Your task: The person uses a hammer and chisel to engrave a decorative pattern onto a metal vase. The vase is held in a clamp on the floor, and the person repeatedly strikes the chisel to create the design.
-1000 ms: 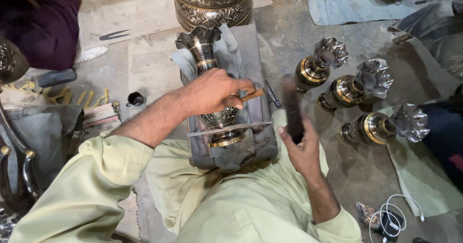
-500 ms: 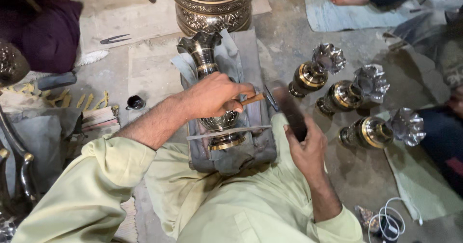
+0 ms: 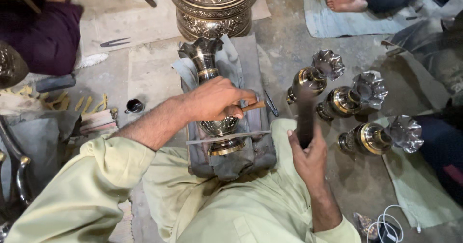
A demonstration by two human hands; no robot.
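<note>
A dark engraved metal vase [image 3: 205, 62] with brass bands lies on its side on a grey padded block [image 3: 253, 151] in front of me. My left hand [image 3: 214, 98] rests on the vase's belly and pinches a thin wooden-handled chisel [image 3: 253, 106] against it. My right hand [image 3: 308, 154] grips a dark hammer [image 3: 305, 120], raised and blurred, to the right of the block, apart from the chisel.
Three similar fluted vases [image 3: 316, 76] [image 3: 349, 98] [image 3: 381, 137] lie on the floor to the right. A large engraved brass vessel [image 3: 212, 6] stands beyond the block. A small dark cup [image 3: 135, 106] and small tools lie at left. Another person's bare foot [image 3: 345, 2] shows at top right.
My right hand has lifted the hammer a little and shifted it right; it is blurred with motion. My left hand keeps the chisel on the vase.
</note>
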